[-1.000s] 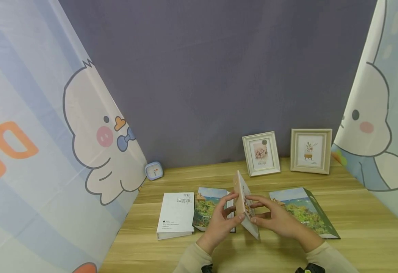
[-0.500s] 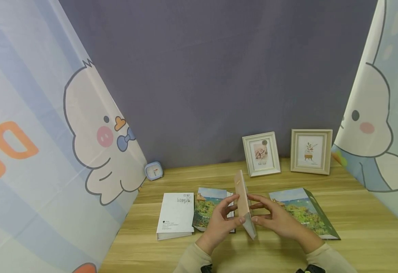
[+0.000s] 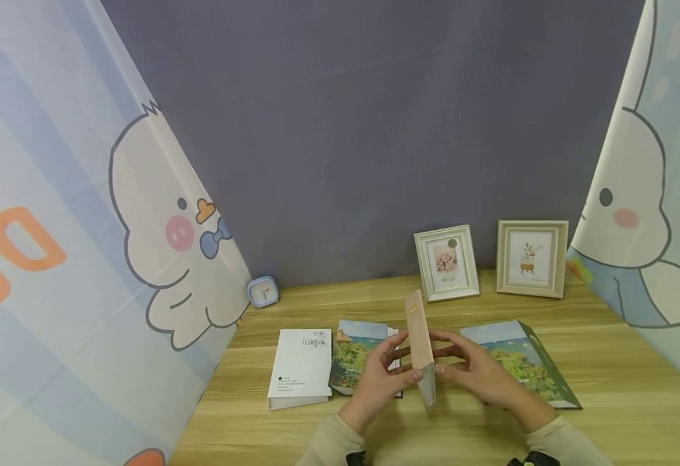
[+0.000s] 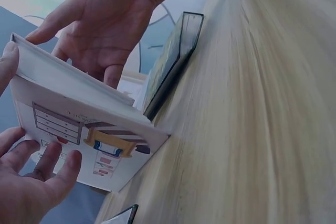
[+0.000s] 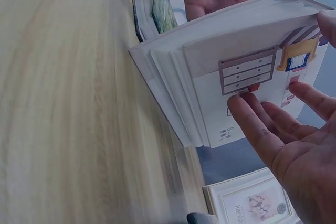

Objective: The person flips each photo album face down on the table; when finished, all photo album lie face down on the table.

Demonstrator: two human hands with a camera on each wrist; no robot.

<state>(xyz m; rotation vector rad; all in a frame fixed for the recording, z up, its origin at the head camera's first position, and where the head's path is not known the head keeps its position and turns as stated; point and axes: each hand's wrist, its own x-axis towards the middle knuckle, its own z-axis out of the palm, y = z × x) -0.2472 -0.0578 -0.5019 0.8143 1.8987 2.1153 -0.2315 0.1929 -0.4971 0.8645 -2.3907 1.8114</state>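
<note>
A white photo album [image 3: 419, 333] with a beige spine is held upright on edge between both hands, over the middle of the table. My left hand [image 3: 372, 382] holds its left side, thumb by the spine and fingers spread on the cover. From the right, my right hand [image 3: 480, 375] holds the opposite cover the same way. Small furniture drawings show on the album's cover [image 5: 205, 72] in the right wrist view, along with layered edges. Whether the album's lower edge touches the table cannot be told.
On the left lie a white book [image 3: 300, 366] and an album with a garden painting [image 3: 357, 353]. A similar painted album [image 3: 511, 356] lies right. Two picture frames [image 3: 447, 262] stand behind, and a blue clock [image 3: 263, 292] stands at the back left of the wooden table [image 3: 241, 427].
The album has turned so that its spine faces me more and its right cover is no longer seen from above. Both hands have shifted slightly right with it.
</note>
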